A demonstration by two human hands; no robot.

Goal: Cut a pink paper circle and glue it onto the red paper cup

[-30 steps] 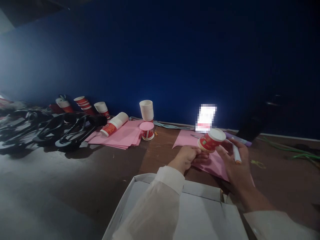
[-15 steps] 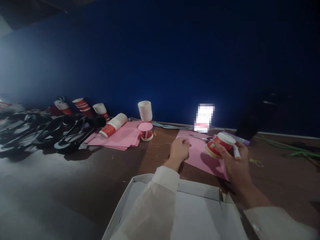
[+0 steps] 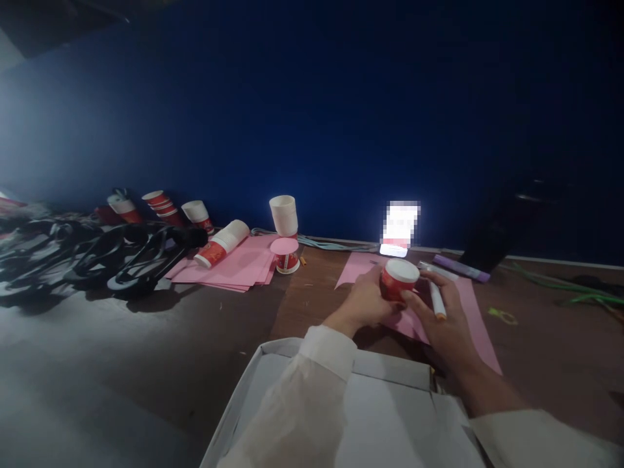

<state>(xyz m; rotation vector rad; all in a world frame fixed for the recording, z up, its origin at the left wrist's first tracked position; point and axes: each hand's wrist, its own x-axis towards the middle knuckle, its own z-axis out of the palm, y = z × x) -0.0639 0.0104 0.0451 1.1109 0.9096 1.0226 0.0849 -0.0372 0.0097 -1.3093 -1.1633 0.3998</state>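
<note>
A red paper cup [image 3: 400, 290] with its white end facing up is held between my hands over a sheet of pink paper [image 3: 476, 325]. My left hand [image 3: 366, 300] wraps round the cup's left side. With its thumb at the cup's right side, my right hand [image 3: 446, 322] also keeps a white marker pen [image 3: 437, 300] with an orange end between its fingers. Most of the cup's lower part is hidden by the fingers. Scissors lie partly hidden on the paper behind the cup.
A lit phone [image 3: 400, 227] leans on the blue wall. A purple tube [image 3: 461, 268] lies right. Left are a cup topped with a pink disc [image 3: 285, 246], stacked cups [image 3: 283, 216], pink sheets [image 3: 258, 260] and black straps [image 3: 141, 260]. A white box [image 3: 390, 416] is nearest me.
My left hand has moved right and closed round the cup. The cup has come left and turned more upright, white end up. My right hand has shifted left with the marker pen.
</note>
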